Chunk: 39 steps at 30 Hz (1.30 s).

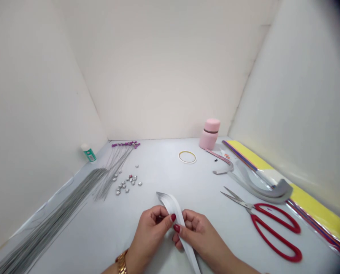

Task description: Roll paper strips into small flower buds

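Head view, left hand: here's the left hand (153,228), a gold wristband (121,263) at its wrist, pinching the pale strips between thumb and curled fingers.
Head view, right hand: and the right hand (200,230) is gripping them too, thumb on top just below the left thumb, fingers curled beneath; both thumbnails are dark red.
Pale strips: right at the near middle, between the hands; the pale strips (174,207) curve left at the far end, and the near end runs out of sight.
Small stars: over to the left, silvery stars (118,192) lie in a loose scatter, a touch of red among them.
Stems: what a spread! Grey wire stems (61,213) run along the left side, with purple-tipped stems (127,144) beyond the stars.
Glue stick: green and white, the glue stick (89,153) sits near the left wall.
Back of the table: a tape ring (187,162) lies flat, and a pink bottle (208,139) stands upright by a pink measuring strip (219,156).
Right side: red-handled scissors (250,207) lie blades apart, near curled grey strips (272,196); a yellow sheet (315,207) stretches along the wall.
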Motion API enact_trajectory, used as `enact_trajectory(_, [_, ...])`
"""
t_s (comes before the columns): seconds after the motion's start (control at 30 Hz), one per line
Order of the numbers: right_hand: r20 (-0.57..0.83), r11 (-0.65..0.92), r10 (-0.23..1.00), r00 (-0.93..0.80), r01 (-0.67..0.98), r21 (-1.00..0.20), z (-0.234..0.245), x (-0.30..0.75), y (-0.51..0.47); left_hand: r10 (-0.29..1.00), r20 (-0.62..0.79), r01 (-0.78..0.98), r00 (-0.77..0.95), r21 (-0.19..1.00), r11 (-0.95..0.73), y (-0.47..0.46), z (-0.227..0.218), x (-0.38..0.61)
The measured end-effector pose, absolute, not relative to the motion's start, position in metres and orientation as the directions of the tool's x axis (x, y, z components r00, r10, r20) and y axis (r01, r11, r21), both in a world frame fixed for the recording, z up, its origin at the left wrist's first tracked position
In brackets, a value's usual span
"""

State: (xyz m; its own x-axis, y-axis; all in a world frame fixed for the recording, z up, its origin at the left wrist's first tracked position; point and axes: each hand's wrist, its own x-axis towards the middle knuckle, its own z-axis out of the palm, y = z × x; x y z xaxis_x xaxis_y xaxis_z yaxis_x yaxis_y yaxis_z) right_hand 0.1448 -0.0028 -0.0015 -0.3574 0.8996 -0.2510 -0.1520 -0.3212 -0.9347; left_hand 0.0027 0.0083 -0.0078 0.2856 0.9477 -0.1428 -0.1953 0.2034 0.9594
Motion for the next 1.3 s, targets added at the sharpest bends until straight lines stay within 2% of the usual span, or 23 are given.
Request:
enact_trajectory(0.27, [-0.262, -0.339, 0.91, -0.322, -0.212, -0.916, -0.004, 0.149, -0.001, 0.951, -0.131, -0.232, 0.28, 0.952, 0.2, 0.008, -0.005, 0.002])
enact_trajectory(0.5, [-0.269, -0.373, 0.899, -0.345, -0.285, -0.883, -0.002, 0.152, 0.0, 0.934, -0.103, -0.24, 0.342, 0.952, 0.193, 0.009, 0.0, 0.001])
enact_trajectory(0.7, [-0.209, -0.326, 0.931, -0.3, -0.423, -0.845, -0.002, 0.153, 0.001, 0.953, -0.162, -0.305, 0.257, 0.922, 0.239, 0.009, 0.003, -0.002])
enact_trajectory(0.83, [-0.292, -0.385, 0.923, -0.251, -0.593, -0.707, -0.003, 0.168, 0.014, 0.957, -0.209, -0.482, 0.2, 0.83, 0.281, 0.016, 0.004, -0.008])
enact_trajectory(0.97, [-0.362, -0.394, 0.904, -0.226, -0.767, -0.506, 0.0, 0.194, 0.034, 0.94, -0.279, -0.515, 0.197, 0.786, 0.341, 0.019, 0.004, -0.01])
enact_trajectory(1.2, [-0.258, -0.177, 0.966, -0.013, -0.763, -0.622, 0.025, 0.239, 0.052, 0.903, -0.367, -0.462, 0.222, 0.776, 0.429, 0.016, -0.004, -0.006])
enact_trajectory(1.3, [-0.21, -0.084, 0.973, 0.095, -0.7, -0.71, 0.039, 0.254, 0.052, 0.901, -0.33, -0.395, 0.283, 0.816, 0.423, 0.014, -0.012, -0.004])
